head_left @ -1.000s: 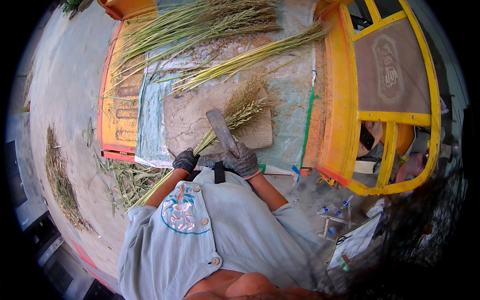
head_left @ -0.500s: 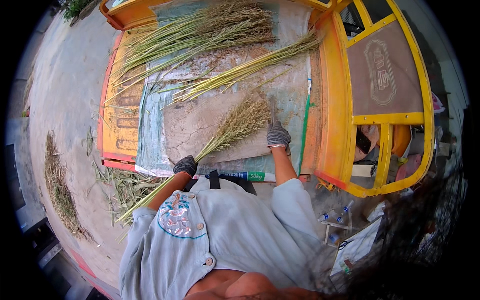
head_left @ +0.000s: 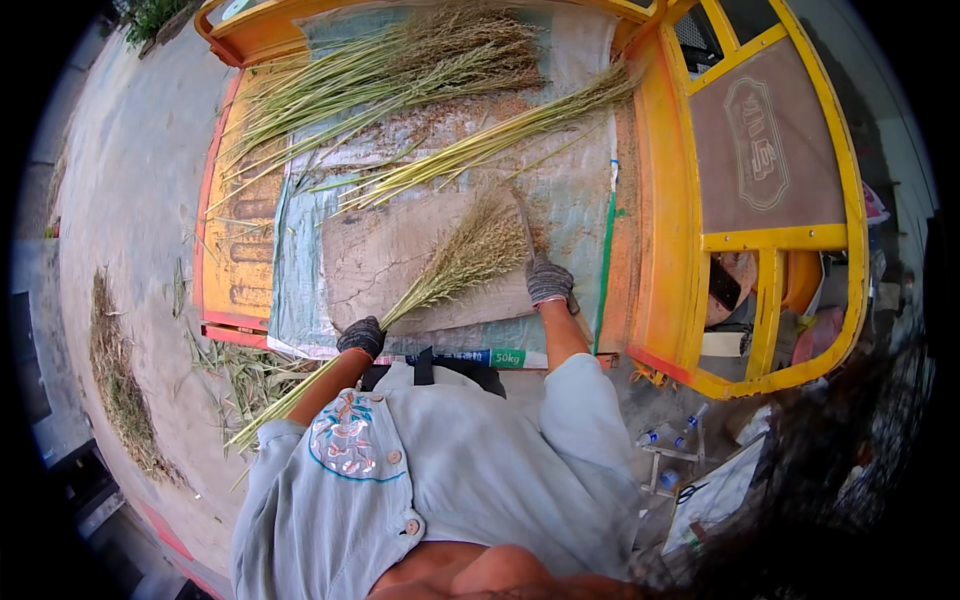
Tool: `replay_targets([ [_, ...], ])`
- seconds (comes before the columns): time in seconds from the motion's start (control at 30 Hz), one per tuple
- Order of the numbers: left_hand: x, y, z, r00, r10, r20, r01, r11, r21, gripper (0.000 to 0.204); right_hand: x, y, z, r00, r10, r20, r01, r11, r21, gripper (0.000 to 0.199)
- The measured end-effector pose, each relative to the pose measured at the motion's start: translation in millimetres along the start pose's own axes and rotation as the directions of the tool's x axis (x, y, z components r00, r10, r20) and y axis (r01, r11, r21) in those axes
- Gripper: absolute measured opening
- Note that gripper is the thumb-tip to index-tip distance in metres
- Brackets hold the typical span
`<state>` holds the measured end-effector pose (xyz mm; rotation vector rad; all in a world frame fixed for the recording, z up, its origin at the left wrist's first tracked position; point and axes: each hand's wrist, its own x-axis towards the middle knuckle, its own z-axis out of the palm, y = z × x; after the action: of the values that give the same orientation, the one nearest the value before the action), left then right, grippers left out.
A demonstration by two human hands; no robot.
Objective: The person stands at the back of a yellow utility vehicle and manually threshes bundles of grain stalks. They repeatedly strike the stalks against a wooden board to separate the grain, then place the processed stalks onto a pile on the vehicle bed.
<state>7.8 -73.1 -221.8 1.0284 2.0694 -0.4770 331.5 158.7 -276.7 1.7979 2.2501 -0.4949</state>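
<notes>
My gloved left hand (head_left: 362, 336) is closed around the stems of a bundle of seeded grain stalks (head_left: 466, 254). Its bushy heads fan out over a flat grey-brown board (head_left: 372, 240), while the long green stems trail back beneath my left forearm. Beside the tips of those heads, my gloved right hand (head_left: 549, 282) grips a thin, dark blade-like tool (head_left: 524, 215). The tool's narrow length points away from me, up and slightly left, and a bit of handle shows below the fist. Its exact kind is hard to make out.
Under the board lies a pale woven sack sheet (head_left: 300, 290) on an orange-yellow cart bed. Farther back are a large pile of stalks (head_left: 340, 95) and a smaller bundle (head_left: 480, 135). Loose seed is scattered between. A yellow frame (head_left: 768, 240) stands at right; dry stalks (head_left: 125, 380) lie on the ground left.
My right hand has shifted slightly left and nearer me, and the tool has swung from nearly straight ahead to leaning left across the seed heads' tips. My left hand keeps hold of the stems.
</notes>
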Motion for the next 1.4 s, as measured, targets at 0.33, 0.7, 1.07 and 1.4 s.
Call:
replay_targets([
  [0.33,21,-23,30,0.984,0.174,0.025,-0.175,0.985,0.006,0.047,-125,-139,33,0.758,-0.628,0.174,0.626,0.776,0.072,0.028],
  [0.7,38,-37,48,0.966,0.252,0.065,-0.251,0.968,-0.027,0.054,-41,-41,-23,0.99,-0.015,-0.139,0.026,0.997,0.077,0.035],
  [1.07,36,-34,40,0.965,0.233,0.118,-0.227,0.972,-0.062,0.056,5,-32,5,0.982,-0.186,0.027,0.187,0.982,-0.011,0.034],
  [1.4,14,-21,29,0.994,0.081,0.07,-0.078,0.996,-0.04,0.044,-120,-156,9,0.702,-0.684,0.2,0.68,0.727,0.099,0.029],
])
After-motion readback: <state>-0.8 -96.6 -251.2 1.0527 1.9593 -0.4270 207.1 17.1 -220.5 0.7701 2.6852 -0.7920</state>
